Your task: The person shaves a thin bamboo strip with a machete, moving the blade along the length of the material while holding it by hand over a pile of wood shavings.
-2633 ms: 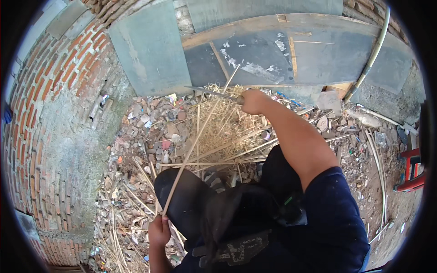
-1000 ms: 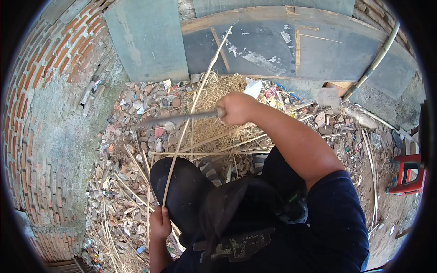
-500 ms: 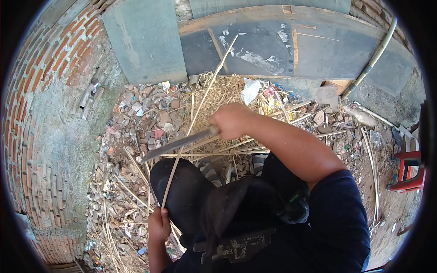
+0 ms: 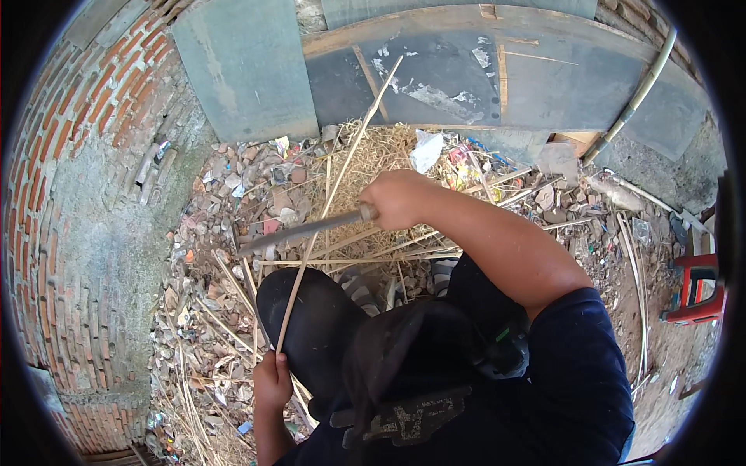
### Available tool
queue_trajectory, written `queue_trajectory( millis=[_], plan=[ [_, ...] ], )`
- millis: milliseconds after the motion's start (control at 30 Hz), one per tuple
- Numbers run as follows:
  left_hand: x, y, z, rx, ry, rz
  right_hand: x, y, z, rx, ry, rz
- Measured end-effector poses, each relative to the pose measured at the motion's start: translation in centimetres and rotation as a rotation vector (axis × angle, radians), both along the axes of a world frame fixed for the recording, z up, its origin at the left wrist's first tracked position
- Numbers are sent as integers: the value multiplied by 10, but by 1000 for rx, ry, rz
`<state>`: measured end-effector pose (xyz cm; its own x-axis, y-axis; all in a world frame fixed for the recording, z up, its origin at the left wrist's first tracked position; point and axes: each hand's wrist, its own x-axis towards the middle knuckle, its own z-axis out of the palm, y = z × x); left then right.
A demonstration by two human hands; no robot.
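My left hand (image 4: pixel 272 382) is closed around the near end of a long, thin bamboo strip (image 4: pixel 340 180), beside my left knee. The strip slants up and away to the right, past the knee, toward the dark boards. In my right hand (image 4: pixel 398 200) is the handle of a long-bladed knife (image 4: pixel 289 235), fingers wrapped round it. Its blade points left and crosses the strip just beyond the knee. Whether the edge touches the strip, I cannot tell.
Pale shavings (image 4: pixel 381 151) lie heaped on rubble-strewn ground ahead. More bamboo strips (image 4: pixel 633 272) are scattered on both sides. A brick wall (image 4: pixel 74 256) rises at left, dark boards (image 4: pixel 443 78) stand at the back, and a red plastic stool (image 4: pixel 695 289) is at right.
The knife and my right hand have shifted slightly away from me along the strip, and the blade lies a little flatter. My left hand keeps its grip in nearly the same place.
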<state>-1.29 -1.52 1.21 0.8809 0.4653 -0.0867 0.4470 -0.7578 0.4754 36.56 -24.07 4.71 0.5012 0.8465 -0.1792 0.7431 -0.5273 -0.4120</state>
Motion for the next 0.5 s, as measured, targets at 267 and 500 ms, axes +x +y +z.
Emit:
queue_trajectory(
  millis=[267,500],
  plan=[
    [-4,6,-8,-20,-57,22,67,-20,-36,104,44,-307],
    [-4,-3,-1,-35,-41,4,27,-14,-8,39,7,-171]
  ],
)
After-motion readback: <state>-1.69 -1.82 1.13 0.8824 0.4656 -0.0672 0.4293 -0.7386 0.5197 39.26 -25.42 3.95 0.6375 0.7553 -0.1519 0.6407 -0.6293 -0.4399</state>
